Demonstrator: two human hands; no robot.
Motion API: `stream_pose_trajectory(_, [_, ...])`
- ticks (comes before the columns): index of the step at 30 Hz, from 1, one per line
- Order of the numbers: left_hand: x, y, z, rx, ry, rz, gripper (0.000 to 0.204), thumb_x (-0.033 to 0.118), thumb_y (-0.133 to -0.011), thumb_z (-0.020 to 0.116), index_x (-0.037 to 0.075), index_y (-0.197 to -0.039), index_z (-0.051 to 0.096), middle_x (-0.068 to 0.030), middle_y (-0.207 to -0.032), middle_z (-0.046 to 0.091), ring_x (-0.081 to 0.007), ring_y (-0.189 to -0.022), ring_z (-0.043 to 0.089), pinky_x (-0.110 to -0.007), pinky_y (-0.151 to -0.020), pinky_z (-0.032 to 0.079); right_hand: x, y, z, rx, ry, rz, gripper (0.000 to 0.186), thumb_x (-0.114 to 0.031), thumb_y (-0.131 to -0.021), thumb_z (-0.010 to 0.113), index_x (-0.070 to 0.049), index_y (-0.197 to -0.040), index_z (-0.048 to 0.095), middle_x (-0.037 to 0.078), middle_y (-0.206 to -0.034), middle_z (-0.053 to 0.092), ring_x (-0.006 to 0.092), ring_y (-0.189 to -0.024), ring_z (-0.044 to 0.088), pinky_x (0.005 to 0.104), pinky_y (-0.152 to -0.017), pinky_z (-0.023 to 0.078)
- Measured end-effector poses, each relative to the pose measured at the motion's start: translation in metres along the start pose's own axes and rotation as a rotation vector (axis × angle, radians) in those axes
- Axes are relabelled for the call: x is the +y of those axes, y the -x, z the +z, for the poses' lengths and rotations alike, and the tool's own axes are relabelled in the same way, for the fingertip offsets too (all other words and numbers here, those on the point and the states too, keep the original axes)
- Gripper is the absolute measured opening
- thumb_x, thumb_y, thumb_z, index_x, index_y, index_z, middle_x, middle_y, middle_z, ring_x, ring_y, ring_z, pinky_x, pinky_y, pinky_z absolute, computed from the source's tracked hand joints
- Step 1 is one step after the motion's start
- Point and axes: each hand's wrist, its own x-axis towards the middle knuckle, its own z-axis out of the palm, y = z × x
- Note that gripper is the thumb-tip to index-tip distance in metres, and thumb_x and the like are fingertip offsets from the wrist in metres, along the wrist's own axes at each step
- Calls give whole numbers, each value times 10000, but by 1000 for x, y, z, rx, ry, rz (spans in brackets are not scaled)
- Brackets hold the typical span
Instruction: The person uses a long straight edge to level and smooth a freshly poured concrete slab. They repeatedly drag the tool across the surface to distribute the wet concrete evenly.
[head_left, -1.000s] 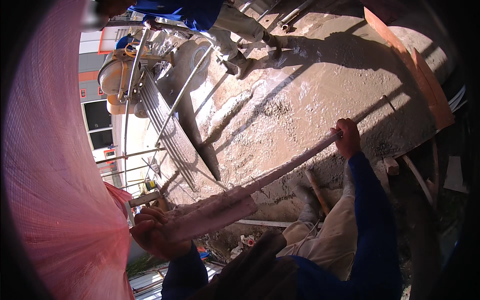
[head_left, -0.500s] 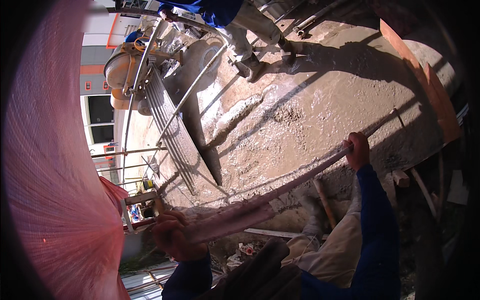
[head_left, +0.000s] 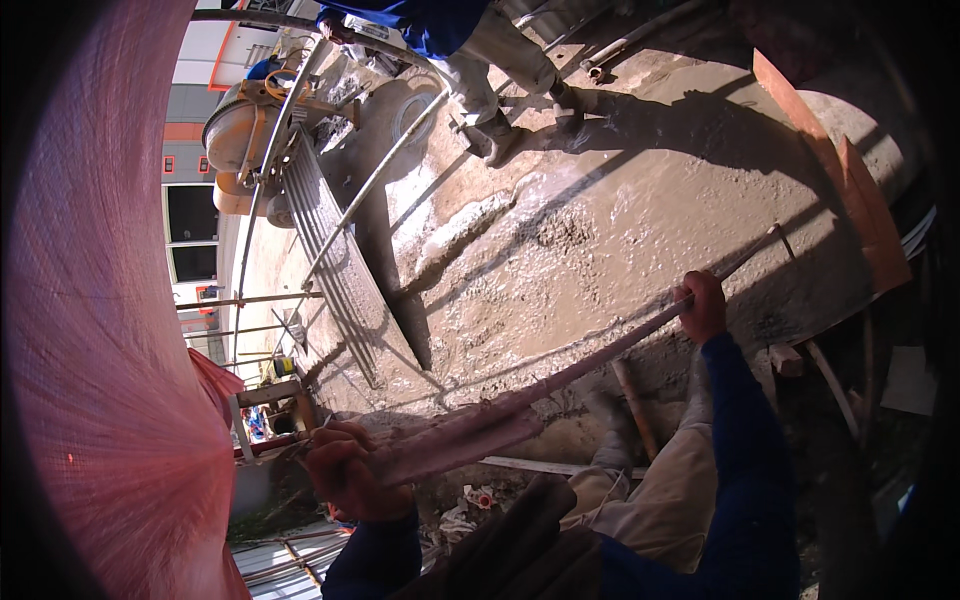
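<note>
Both of my hands grip a long, pale, rough wooden pole (head_left: 590, 362) that slants across wet concrete (head_left: 600, 270). My left hand (head_left: 348, 470), at the near left, is closed round its thick-looking near end. Farther along, my right hand (head_left: 703, 303) wraps round it in a fist. Past that fist the pole runs on to the right, and a short thin crosspiece (head_left: 786, 243) shows at its tip. Whether that tip touches the concrete I cannot tell. A wider flat piece (head_left: 465, 447) lies along the pole beside my left hand; how they join is unclear.
At the top a person (head_left: 480, 60) in blue stands on the concrete, one hand on a pipe. A concrete mixer (head_left: 235, 135) and a ribbed metal sheet (head_left: 345, 260) are at the left. Red netting (head_left: 120, 300) hangs along the left side. An orange-brown board (head_left: 840, 170) edges the right.
The scene has shifted slightly leftward in the view. The pole's tip and my right hand sit a little lower. Both hands keep their hold.
</note>
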Motion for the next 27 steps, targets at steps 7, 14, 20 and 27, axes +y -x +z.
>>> stream_pose_trajectory(7, [17, -3, 5, 43, 9, 3, 214, 235, -947, 528, 22, -967, 508, -114, -777, 469, -191, -712, 454, -316, -641, 360, 0, -1, -7, -11, -13, 3, 301, -69, -748, 766, -39, -687, 473, 180, -702, 521, 422, -741, 534, 532, -667, 412])
stream_pose_trajectory(14, [21, -8, 13, 64, 18, 3, 177, 191, -923, 502, 20, -967, 501, -102, -768, 444, -195, -702, 442, -319, -625, 354, -2, -3, -13, 1, -12, -2, 307, -71, -748, 771, -39, -686, 471, 181, -699, 520, 422, -752, 538, 530, -668, 416])
stream_pose_trajectory(20, [23, -9, 14, 55, -11, 20, 176, 180, -921, 504, 14, -979, 504, -105, -787, 447, -204, -700, 445, -329, -626, 376, 2, -3, -17, -1, -6, 13, 303, -66, -747, 781, -44, -695, 482, 168, -701, 530, 406, -754, 548, 529, -673, 419])
stream_pose_trajectory(27, [3, 5, 7, 111, 20, 18, 212, 230, -945, 566, 23, -949, 518, -114, -814, 477, -212, -759, 488, -302, -691, 406, 5, -5, -19, -169, 93, -5, 307, -221, -863, 750, -49, -694, 559, 164, -721, 605, 393, -783, 604, 538, -736, 472])
